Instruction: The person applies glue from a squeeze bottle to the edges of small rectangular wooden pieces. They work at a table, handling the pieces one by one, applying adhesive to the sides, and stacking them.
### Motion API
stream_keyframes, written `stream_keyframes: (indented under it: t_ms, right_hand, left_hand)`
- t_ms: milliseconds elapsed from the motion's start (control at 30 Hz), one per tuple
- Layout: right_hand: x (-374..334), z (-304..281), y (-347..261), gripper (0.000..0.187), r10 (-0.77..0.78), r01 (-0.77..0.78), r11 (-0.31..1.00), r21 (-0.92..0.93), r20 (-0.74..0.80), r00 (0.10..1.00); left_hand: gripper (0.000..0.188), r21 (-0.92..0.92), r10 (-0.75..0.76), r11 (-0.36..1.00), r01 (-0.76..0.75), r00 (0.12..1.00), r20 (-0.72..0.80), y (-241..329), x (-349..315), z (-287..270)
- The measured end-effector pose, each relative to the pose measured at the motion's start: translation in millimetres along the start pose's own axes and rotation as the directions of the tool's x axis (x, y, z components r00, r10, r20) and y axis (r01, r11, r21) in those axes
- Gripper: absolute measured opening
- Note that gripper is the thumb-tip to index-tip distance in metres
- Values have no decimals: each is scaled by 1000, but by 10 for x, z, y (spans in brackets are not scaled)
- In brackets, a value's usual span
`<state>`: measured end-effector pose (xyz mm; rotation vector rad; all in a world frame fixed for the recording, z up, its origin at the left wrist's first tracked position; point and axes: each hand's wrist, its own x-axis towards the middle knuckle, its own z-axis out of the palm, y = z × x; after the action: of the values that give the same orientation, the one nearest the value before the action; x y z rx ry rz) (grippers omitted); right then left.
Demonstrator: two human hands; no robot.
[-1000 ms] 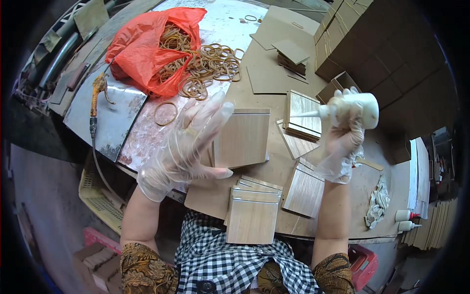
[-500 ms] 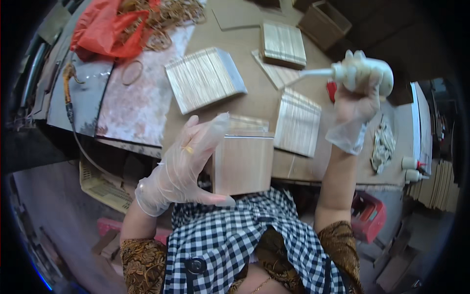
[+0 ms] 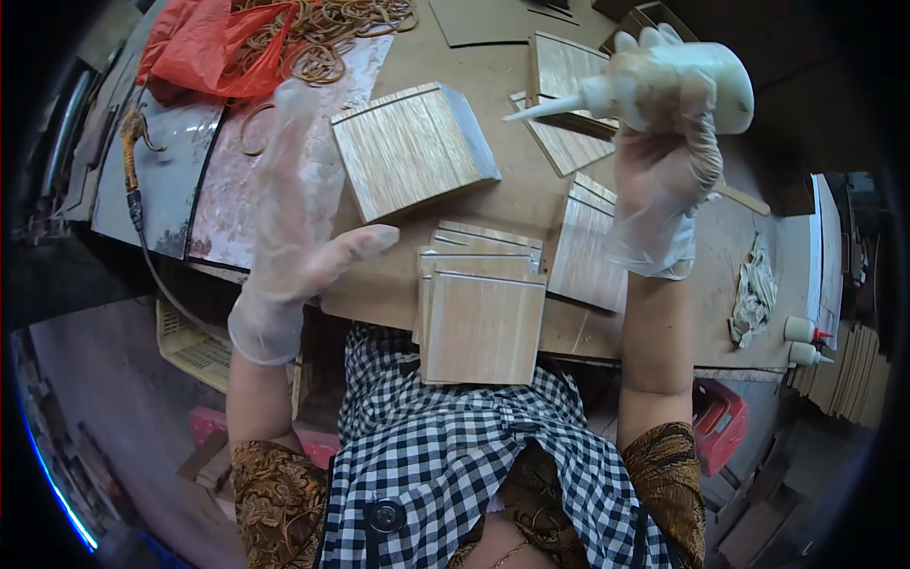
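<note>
In a clear plastic glove, my left hand [image 3: 301, 228] is raised over the left part of the table, fingers stretched up and thumb out, holding nothing. My right hand [image 3: 668, 156], gloved too, grips a white squeeze bottle [image 3: 706, 81] whose narrow nozzle points left. In front of me, small grooved wooden panels [image 3: 483, 327] lie overlapped at the table's near edge. Between my hands and farther back rests a larger stack of grooved panels [image 3: 408, 152]. Another panel group [image 3: 588, 247] sits below the bottle, close to my right forearm.
A red plastic bag [image 3: 213, 57] and rubber bands [image 3: 332, 38] are at the far left. A tool with a cord [image 3: 131, 166] lies on the left edge. At the right are a crumpled cloth [image 3: 752, 294] and white glue bottles [image 3: 804, 330]. More panels [image 3: 569, 71] stand at the back.
My left hand has moved left and away from the near panels, its fingers now pointing up. The bottle in my right hand has shifted up and left.
</note>
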<state>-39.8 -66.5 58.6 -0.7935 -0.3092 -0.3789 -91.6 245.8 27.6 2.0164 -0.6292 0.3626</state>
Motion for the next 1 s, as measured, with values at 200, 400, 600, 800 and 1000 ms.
stream_keyframes:
  t_ms: [200, 400, 600, 800, 1000]
  right_hand:
    - [123, 665, 486, 73, 90, -55, 973, -225, 152, 984]
    - [195, 987, 859, 69, 151, -139, 986, -92, 134, 979]
    - [174, 1061, 980, 71, 202, -173, 971, -164, 181, 962]
    - [121, 1103, 1005, 74, 237, -197, 960, -200, 200, 951]
    - [86, 1136, 1043, 71, 268, -225, 948, -226, 184, 946]
  left_hand:
    - [127, -298, -203, 923, 242, 967, 157, -273, 67, 39]
    - [138, -159, -181, 965, 208, 969, 166, -344, 73, -36]
    - [142, -354, -222, 900, 254, 966, 129, -405, 14, 55]
    - [144, -286, -164, 941, 180, 983, 81, -436, 16, 52]
    - [142, -296, -184, 934, 199, 980, 78, -473, -15, 72]
